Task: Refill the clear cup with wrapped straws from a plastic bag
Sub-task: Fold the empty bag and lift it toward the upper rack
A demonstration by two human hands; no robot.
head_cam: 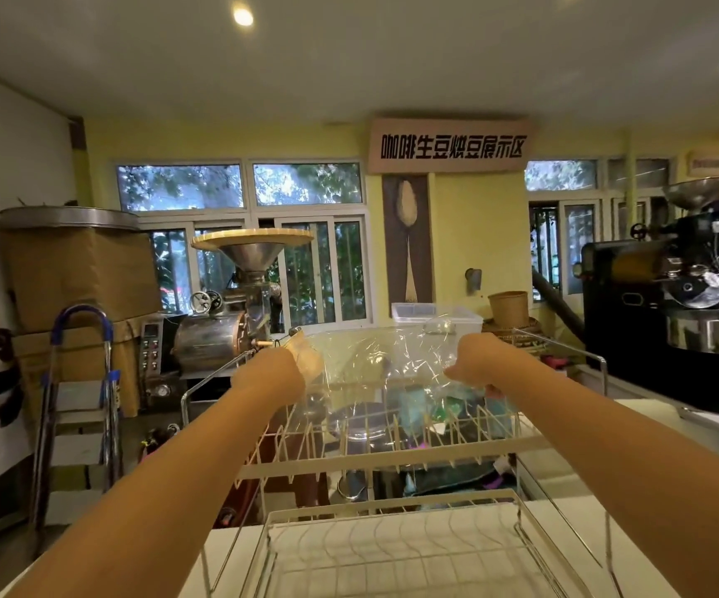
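1 clear plastic bag (375, 360), crinkled, stretched flat between 2 hands above the top tier of 1 wire rack (392, 442). Contents of bag hard to tell; no straws clearly visible, no clear cup identifiable. Left hand (278, 373) clenched on bag's left edge, beside a tan patch at that edge. Right hand (474, 364) clenched on bag's right edge, fingers curled under, fingertips mostly hidden. 2 bare forearms reaching forward over rack. Rack with 2 tiers: upper with upright prongs, lower a wavy wire tray near the camera, standing on white counter (565, 533). Blurred items seen through bag and rack, uncountable. Behind: 1 white lidded bin (435, 315) just beyond bag, 1 woven basket (508, 308) to its right, 1 copper-drum roaster (237, 321) with funnel at left, 1 black roaster (672, 295) at right, 1 stepladder (81, 407) with blue handle far left, 1 sign (450, 145) with black characters on yellow wall, 2 ceiling lights lit.
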